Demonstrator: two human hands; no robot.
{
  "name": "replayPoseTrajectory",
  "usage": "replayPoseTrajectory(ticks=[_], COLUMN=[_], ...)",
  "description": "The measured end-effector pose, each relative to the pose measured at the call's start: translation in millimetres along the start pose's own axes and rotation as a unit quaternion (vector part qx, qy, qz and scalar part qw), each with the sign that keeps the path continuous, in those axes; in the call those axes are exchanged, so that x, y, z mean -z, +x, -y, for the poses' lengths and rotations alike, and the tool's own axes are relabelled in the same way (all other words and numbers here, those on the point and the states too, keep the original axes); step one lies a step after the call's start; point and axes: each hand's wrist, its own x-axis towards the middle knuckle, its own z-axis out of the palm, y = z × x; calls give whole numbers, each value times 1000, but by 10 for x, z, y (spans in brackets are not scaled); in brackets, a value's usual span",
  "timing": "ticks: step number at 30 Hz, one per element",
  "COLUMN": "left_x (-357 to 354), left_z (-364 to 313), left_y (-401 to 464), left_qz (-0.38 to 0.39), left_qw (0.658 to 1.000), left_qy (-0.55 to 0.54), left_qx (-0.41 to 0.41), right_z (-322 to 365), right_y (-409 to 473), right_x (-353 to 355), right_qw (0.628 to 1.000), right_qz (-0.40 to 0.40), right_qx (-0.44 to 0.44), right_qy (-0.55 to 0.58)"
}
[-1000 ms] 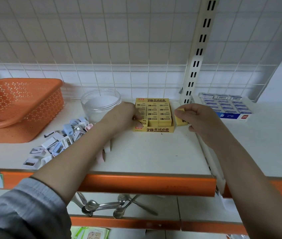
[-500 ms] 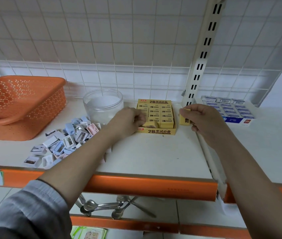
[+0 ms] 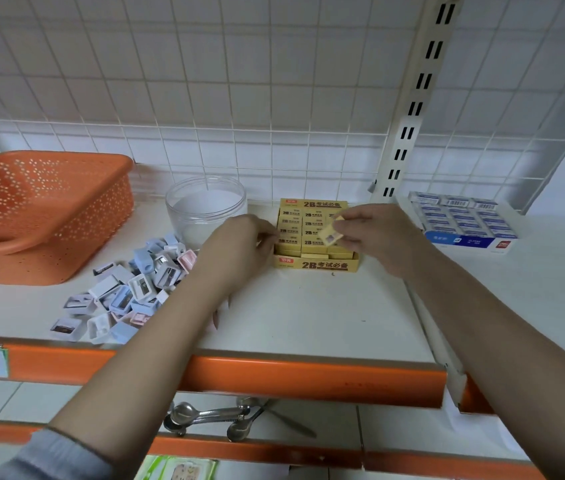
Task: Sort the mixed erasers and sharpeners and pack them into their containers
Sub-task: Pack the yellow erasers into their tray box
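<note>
A yellow 2B eraser box [image 3: 315, 265] stands on the white shelf, packed with rows of yellow erasers. My right hand [image 3: 374, 237] hovers over the box's right side and pinches one yellow eraser [image 3: 331, 233] tilted above the rows. My left hand [image 3: 239, 244] rests at the box's left edge, fingertips touching its side. A heap of pastel sharpeners [image 3: 125, 289] lies left of my left forearm. A clear round jar [image 3: 205, 209] stands behind the heap.
An orange perforated basket [image 3: 42, 216] sits at the far left. A blue box of white erasers [image 3: 464, 223] stands right of the upright post [image 3: 409, 98]. The shelf's orange front edge [image 3: 274, 375] runs below; metal spoons [image 3: 212, 417] lie on the lower shelf.
My right hand has moved left from beside the box to above its right side, carrying the yellow eraser. My left hand drew back slightly to the box's left edge.
</note>
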Motion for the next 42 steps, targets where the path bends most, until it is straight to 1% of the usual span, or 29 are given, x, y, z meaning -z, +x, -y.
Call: replayPoseTrajectory(ticks=[2,6,7,8,11,15,18,19,23,25,26,28,31,35,37,40,42], left_x=[21,55,65,72,79,97,85,75,26,-15,-40,-78,-100,-116,-116,-115,-113], left_z=[-5,61,79,97,133,89,57,51,-9,-25,-24,-13,-11,-12,-11,-13,-9], left_y=[-86,-206,-232,-254,-298,-285,-218,-187,-63,-19,-3,26,58,87,92,106,115], left_qz=[-16,-51,-54,-51,-35,-25,1,10,55,86,99,111,116,111,105,101,99], left_qw=[1000,996,995,995,996,997,997,998,995,993,992,991,989,988,987,985,982], left_qy=[7,-5,-6,-5,9,4,5,4,-5,-2,5,14,6,-11,-25,-45,-62], left_qx=[21,78,84,86,81,78,71,69,79,82,79,78,89,110,122,134,146], right_z=[-1,-36,-54,-77,-89,51,137,147,191,182,164,109,42,-21,-46,-51,-66], right_y=[49,121,126,137,139,170,214,241,335,347,351,354,331,249,206,184,192], right_x=[-158,-416,-462,-499,-547,-503,-514,-531,-517,-488,-483,-489,-504,-414,-351,-259,-235], right_qw=[999,998,997,993,960,924,897,894,909,916,922,926,911,905,888,850,837], right_qz=[-1,-15,-12,-10,-10,39,81,88,109,107,102,86,75,129,163,194,207], right_qx=[14,23,28,38,86,121,118,104,5,-21,-21,-2,58,83,107,160,176], right_qy=[-52,-62,-75,-113,-265,-360,-418,-426,-403,-385,-372,-368,-401,-396,-415,-463,-475])
